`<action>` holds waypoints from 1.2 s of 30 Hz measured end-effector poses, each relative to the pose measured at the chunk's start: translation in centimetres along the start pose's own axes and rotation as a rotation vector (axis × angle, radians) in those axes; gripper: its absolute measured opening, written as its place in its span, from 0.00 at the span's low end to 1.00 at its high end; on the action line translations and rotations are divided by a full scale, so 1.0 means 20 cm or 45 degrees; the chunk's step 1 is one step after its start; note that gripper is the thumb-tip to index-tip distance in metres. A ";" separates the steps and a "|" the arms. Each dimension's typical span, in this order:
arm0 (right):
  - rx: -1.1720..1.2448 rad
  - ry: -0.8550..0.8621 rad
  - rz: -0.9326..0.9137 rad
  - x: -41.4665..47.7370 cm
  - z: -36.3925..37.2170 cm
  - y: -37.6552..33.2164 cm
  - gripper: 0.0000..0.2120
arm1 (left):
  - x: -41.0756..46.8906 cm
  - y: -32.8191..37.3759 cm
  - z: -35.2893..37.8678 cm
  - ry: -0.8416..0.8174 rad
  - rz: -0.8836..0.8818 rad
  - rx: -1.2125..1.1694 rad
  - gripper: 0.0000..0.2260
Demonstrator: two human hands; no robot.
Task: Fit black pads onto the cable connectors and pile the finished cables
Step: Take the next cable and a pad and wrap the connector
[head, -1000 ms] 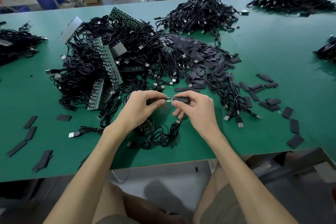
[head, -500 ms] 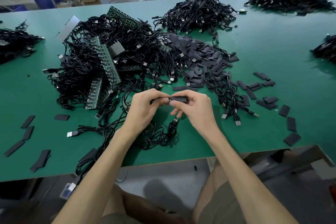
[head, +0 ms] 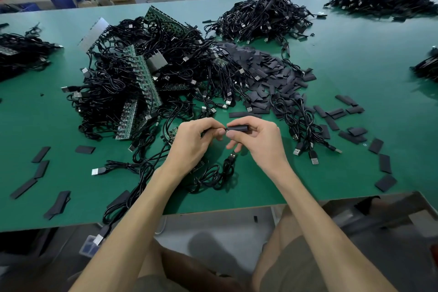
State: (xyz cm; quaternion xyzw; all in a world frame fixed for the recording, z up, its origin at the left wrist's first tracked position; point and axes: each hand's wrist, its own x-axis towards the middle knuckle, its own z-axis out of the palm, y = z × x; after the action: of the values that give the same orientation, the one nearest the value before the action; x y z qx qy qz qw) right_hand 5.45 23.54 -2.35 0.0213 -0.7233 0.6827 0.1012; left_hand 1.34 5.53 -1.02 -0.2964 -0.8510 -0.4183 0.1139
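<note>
Black pad [head: 237, 128] pinched between right hand [head: 258, 144] thumb and fingers, just above green table [head: 355, 59]; left hand [head: 193, 142] pinching cable connector [head: 216, 129] up against it. Glossy cable [head: 213, 178] coiled on the table under both wrists. Behind, tangled cable heap [head: 113, 92] with green circuit strips [head: 144, 78]; beside it, matte rectangular loose pads [head: 267, 73].

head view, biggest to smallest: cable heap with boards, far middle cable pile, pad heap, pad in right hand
1. cable heap with boards
2-3. far cable pile and pad heap look alike; the pile is farther, so unranked
4. held pad
</note>
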 end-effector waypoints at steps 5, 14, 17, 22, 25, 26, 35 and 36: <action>0.028 0.016 -0.008 0.00 -0.01 -0.01 0.07 | 0.00 0.00 0.01 0.005 0.010 0.016 0.03; -0.015 -0.039 -0.011 0.00 0.01 0.01 0.09 | -0.02 -0.04 0.04 0.038 0.103 0.281 0.04; -0.023 -0.029 -0.005 0.00 0.01 0.01 0.08 | -0.02 -0.04 0.04 0.065 0.102 0.232 0.03; -0.010 0.021 -0.017 0.01 0.01 0.02 0.08 | -0.01 -0.03 0.04 0.112 0.091 0.178 0.04; -0.011 0.061 -0.013 0.01 0.00 0.02 0.08 | 0.00 -0.03 0.04 0.115 0.108 0.179 0.05; -0.010 0.063 -0.008 0.01 0.00 0.02 0.08 | 0.00 -0.03 0.04 0.124 0.118 0.174 0.05; -0.010 0.023 -0.006 0.01 0.00 0.02 0.07 | -0.01 -0.04 0.04 0.150 0.090 0.181 0.03; -0.014 0.021 -0.007 0.01 0.00 0.02 0.07 | -0.01 -0.04 0.04 0.145 0.084 0.176 0.03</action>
State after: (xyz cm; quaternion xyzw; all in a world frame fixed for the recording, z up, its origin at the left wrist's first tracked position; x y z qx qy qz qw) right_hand 5.29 23.54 -2.66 0.0169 -0.7263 0.6785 0.1090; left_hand 1.11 5.76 -2.09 -0.2914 -0.8598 -0.3707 0.1960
